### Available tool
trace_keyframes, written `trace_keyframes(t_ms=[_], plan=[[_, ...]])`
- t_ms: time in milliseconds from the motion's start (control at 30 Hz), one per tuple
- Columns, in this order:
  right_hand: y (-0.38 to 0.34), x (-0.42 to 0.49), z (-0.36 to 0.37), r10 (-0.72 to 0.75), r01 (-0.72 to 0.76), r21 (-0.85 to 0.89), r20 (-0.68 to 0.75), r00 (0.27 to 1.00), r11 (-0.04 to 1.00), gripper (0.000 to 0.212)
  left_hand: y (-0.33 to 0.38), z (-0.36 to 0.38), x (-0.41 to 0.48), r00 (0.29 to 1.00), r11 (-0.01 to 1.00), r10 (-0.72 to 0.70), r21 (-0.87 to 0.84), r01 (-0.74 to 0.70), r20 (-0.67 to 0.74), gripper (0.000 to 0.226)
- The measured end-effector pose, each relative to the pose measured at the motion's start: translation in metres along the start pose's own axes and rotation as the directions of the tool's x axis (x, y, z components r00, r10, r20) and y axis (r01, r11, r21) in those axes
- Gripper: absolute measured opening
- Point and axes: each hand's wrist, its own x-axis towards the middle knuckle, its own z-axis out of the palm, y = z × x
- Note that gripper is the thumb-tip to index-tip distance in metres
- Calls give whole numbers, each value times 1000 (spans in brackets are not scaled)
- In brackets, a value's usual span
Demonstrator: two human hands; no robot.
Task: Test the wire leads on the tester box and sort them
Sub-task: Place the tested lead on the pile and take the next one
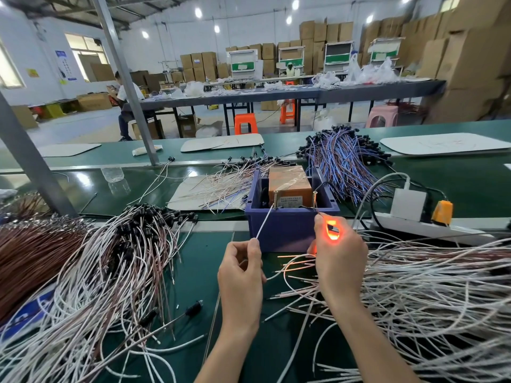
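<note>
One lead [264,223] glows on the tester box [284,230], pinched in our left hand [243,264] and right hand [341,255]; heaps [431,286] right of the grip seem untested.

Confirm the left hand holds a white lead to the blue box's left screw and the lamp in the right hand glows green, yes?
Wrong colour: the head view shows the lamp in the right hand glowing orange, not green. The left hand does hold the white lead.
</note>
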Motion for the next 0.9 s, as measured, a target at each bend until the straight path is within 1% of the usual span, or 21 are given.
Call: trace_keyframes(t_ms=[233, 333, 467, 567, 667, 767, 833, 900], plan=[[2, 0, 0, 8, -8, -3, 11, 1000, 1000, 26, -1, -1, 1, 1000, 1000, -2, -1, 2, -11, 25], [4, 0, -3, 32, -34, 45, 39, 999, 998, 22, 0, -4, 2, 999, 999, -23, -28, 22, -41, 24], [5, -1, -16, 37, -40, 44, 54, 998, 998, 27, 1, -8, 2, 997, 998, -48, -54, 44, -66, 23], [4, 5, -37, 95, -95, 94, 4, 995, 991, 37, 2, -9, 2, 997, 994, -70, -90, 66, -41, 13], [2, 23, -70, 101, -95, 123, -47, 994, 988, 34, 2, -9, 2, 995, 990, -97, -100, 98, 10, 8], [-1, 51, -113, 78, -59, 123, -152, 985, 991, 25, 3, -8, -2, 987, 987, -136, -71, 142, 82, 13], [-3, 70, -141, 76, -56, 97, -223, 972, 994, 24, 1, -6, -6, 979, 986, -157, -35, 162, 127, 21], [0, 88, -166, 79, -79, 7, -238, 968, 997, 24, 4, -7, -6, 974, 984, -173, -7, 176, 148, 24]])
